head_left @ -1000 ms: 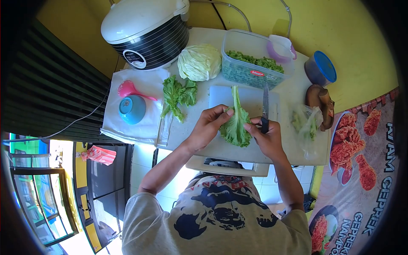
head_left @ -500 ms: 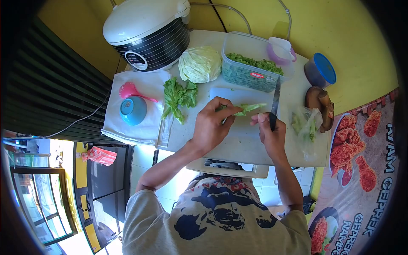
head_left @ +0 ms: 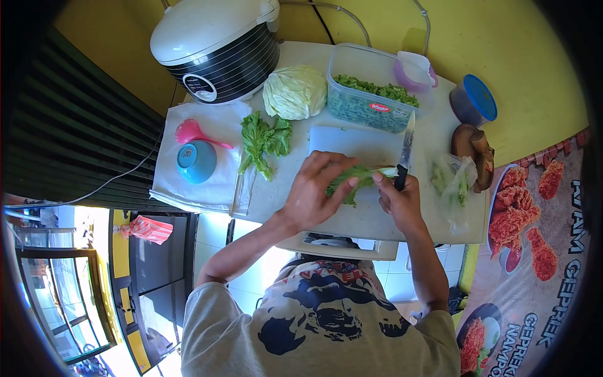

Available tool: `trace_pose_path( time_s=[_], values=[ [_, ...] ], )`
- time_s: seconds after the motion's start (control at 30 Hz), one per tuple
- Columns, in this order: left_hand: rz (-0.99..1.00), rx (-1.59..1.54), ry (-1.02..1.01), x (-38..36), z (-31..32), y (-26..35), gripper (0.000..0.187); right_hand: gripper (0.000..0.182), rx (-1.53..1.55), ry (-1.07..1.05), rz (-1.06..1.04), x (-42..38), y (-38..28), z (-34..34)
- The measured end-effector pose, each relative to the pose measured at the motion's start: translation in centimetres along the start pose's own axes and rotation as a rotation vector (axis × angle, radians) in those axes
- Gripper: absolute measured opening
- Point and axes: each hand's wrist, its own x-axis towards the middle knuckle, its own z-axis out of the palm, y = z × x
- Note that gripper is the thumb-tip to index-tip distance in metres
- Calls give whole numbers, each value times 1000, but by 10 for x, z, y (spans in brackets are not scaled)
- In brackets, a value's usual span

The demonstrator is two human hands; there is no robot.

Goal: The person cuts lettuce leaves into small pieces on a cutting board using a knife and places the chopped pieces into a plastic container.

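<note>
A green lettuce leaf (head_left: 359, 175) is between my hands, above the white cutting board (head_left: 358, 139). My left hand (head_left: 314, 191) has its thumb and fingers loosely around the leafy part. My right hand (head_left: 403, 200) grips the black handle of a knife (head_left: 408, 141), its blade pointing up and away from me. The right thumb and fingertips also pinch the pale stem end of the leaf. Another lettuce leaf (head_left: 264, 141) lies on the table left of the board. Cut greens partly fill the clear plastic container (head_left: 352, 112) behind the board.
A pale cabbage (head_left: 295, 93) and a rice cooker (head_left: 220, 56) stand at the back left. On white wrapping are a blue bowl (head_left: 196, 162) and pink ladle (head_left: 200, 133). To the right are a plastic bag of greens (head_left: 453, 182), a wooden mortar (head_left: 468, 147) and a blue-lidded tub (head_left: 474, 100).
The leaf has been turned: its stem end now points to the right hand and its leafy part is by the left. The left fingers have spread apart. The right hand has shifted slightly inward.
</note>
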Motion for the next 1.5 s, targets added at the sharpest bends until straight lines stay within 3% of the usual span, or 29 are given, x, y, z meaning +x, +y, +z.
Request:
trace_pose_path(
  time_s=[0.1,0.2,0.5,0.6,0.7,0.9,1.0,1.1,1.3,1.5],
  values=[
    [68,118,21,20,-14,1,52,28,-169,-111,-15,-5,-10,1],
    [-266,-400,-404,20,-18,-6,50,27,-136,-189,-35,-7,-11,3],
    [-500,-680,-377,20,-10,-32,19,24,-341,-40,-178,-7,-4,10],
    [-362,-339,-376,31,-12,-29,18,24,-302,3,-260,-3,9,17],
    [-75,-52,-291,38,-6,-39,16,25,-576,66,-237,3,9,19],
    [-116,137,-274,39,15,-48,15,35,-621,185,-289,17,11,21],
    [80,327,-160,40,18,-50,19,38,-568,221,-331,21,16,18],
    [218,467,84,38,11,-30,22,38,-671,290,-317,11,7,18],
    [99,297,-201,9,5,-32,24,29,-498,127,-348,9,16,5],
    [100,257,-255,4,10,-47,41,27,-461,92,-354,22,21,11]
  ],
)
